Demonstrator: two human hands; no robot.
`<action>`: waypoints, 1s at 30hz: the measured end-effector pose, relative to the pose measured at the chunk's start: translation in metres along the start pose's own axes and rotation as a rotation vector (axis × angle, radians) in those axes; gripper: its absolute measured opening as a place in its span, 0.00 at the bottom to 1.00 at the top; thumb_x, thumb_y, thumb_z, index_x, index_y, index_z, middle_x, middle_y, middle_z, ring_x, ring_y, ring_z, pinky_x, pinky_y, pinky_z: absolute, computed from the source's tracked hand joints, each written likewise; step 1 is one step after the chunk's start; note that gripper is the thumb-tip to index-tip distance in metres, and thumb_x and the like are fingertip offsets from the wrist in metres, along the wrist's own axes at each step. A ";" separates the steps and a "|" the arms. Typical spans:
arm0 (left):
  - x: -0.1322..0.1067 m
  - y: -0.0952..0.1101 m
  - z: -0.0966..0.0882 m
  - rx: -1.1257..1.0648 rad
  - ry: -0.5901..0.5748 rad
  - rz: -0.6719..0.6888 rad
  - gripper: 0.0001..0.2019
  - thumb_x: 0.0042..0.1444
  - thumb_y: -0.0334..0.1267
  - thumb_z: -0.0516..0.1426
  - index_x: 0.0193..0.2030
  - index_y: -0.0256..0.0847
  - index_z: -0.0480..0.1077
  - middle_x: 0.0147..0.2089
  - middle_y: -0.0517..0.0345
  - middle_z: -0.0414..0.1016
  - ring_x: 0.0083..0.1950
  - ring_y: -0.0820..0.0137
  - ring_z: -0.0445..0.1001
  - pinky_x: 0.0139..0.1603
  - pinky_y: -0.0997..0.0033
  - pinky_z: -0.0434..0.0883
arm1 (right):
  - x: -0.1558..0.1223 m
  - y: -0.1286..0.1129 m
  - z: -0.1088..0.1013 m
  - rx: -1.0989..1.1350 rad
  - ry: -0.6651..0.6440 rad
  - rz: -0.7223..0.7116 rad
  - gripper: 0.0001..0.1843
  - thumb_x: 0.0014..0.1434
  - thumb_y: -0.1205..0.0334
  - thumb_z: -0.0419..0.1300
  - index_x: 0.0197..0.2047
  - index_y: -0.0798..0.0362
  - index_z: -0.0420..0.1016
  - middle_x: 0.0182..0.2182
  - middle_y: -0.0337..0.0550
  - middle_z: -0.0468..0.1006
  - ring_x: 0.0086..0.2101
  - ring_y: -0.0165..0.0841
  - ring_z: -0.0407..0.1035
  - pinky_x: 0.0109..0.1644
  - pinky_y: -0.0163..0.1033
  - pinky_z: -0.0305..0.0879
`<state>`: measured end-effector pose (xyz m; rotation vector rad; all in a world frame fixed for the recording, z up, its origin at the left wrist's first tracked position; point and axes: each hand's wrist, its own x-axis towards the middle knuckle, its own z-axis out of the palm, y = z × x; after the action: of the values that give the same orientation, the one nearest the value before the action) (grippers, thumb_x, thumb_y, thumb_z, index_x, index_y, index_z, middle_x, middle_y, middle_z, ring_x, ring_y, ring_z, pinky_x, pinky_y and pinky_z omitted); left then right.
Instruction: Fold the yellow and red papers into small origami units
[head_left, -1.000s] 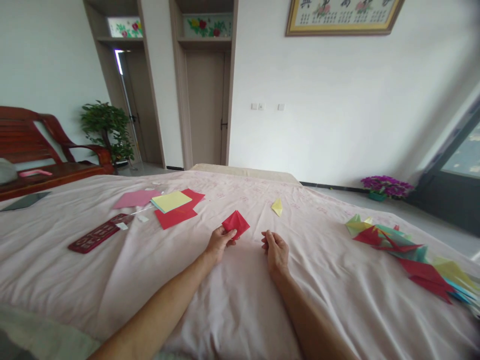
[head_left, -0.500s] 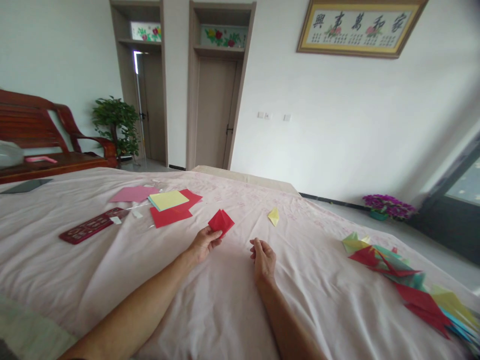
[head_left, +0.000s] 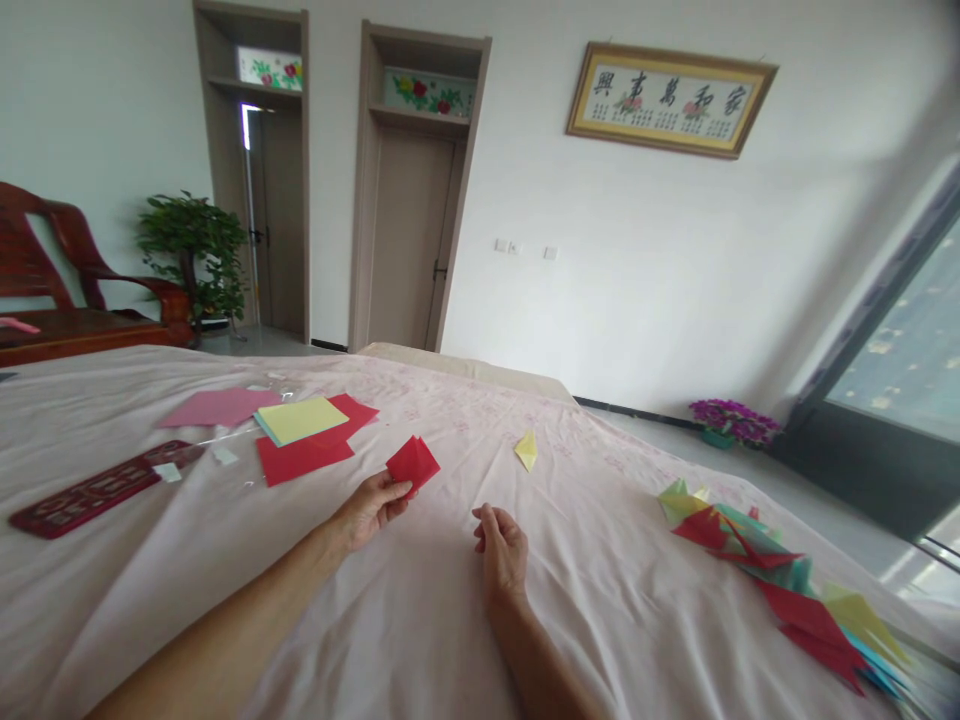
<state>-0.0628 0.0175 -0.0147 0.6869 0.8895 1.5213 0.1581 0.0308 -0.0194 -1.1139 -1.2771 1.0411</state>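
My left hand pinches a folded red paper square by its lower corner, thumb on top, and holds it above the bed. Its layers stand slightly apart at the upper tip. To the right, my right hand is apart from the paper, with its fingers curled in and thumb against them; nothing shows in it. A small folded yellow paper piece lies on the sheet beyond my right hand. Left of my hands lie yellow sheets on red paper, beside a pink sheet.
On the right of the pale pink bed sheet lies a row of folded paper pieces in several colours. A dark red ornate plaque lies at the left. Beyond the bed stand a wooden bench, a plant and purple flowers.
The view has turned to the right, so the room and papers appear further left. My left hand still holds the red paper, and my right hand keeps its curled shape.
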 end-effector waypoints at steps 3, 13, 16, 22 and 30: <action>0.003 -0.002 -0.002 -0.004 0.031 -0.006 0.12 0.43 0.29 0.68 0.36 0.33 0.75 0.30 0.55 0.78 0.27 0.76 0.75 0.27 0.82 0.73 | 0.001 0.000 0.001 0.000 0.007 0.013 0.23 0.55 0.41 0.56 0.31 0.54 0.77 0.21 0.38 0.67 0.22 0.30 0.61 0.26 0.34 0.58; 0.010 -0.010 0.003 -0.090 0.165 0.048 0.14 0.40 0.29 0.70 0.35 0.33 0.74 0.31 0.55 0.78 0.28 0.75 0.75 0.27 0.80 0.72 | 0.006 0.003 -0.002 -0.060 -0.048 0.027 0.23 0.55 0.42 0.57 0.34 0.55 0.79 0.21 0.37 0.67 0.25 0.31 0.62 0.28 0.33 0.58; 0.013 -0.011 0.004 -0.117 0.189 0.077 0.14 0.39 0.30 0.70 0.34 0.33 0.73 0.30 0.56 0.77 0.27 0.76 0.74 0.27 0.80 0.72 | 0.007 0.004 -0.002 -0.095 -0.050 0.058 0.25 0.54 0.40 0.57 0.35 0.56 0.79 0.21 0.39 0.69 0.25 0.33 0.63 0.28 0.34 0.59; 0.010 -0.011 0.008 -0.106 0.197 0.137 0.18 0.36 0.36 0.71 0.34 0.34 0.73 0.31 0.56 0.77 0.29 0.75 0.74 0.30 0.77 0.72 | 0.006 0.000 0.002 -0.214 -0.104 0.029 0.25 0.55 0.40 0.56 0.34 0.56 0.79 0.21 0.39 0.69 0.24 0.32 0.63 0.27 0.34 0.59; 0.003 -0.018 0.019 0.049 0.087 0.199 0.20 0.36 0.39 0.70 0.36 0.32 0.74 0.28 0.56 0.76 0.25 0.74 0.72 0.26 0.75 0.72 | 0.008 0.002 0.006 -0.212 -0.028 0.073 0.25 0.52 0.40 0.58 0.34 0.56 0.79 0.22 0.38 0.70 0.23 0.30 0.63 0.27 0.35 0.57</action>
<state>-0.0375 0.0242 -0.0198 0.7677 0.9486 1.7218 0.1529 0.0394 -0.0196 -1.3186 -1.4032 0.9942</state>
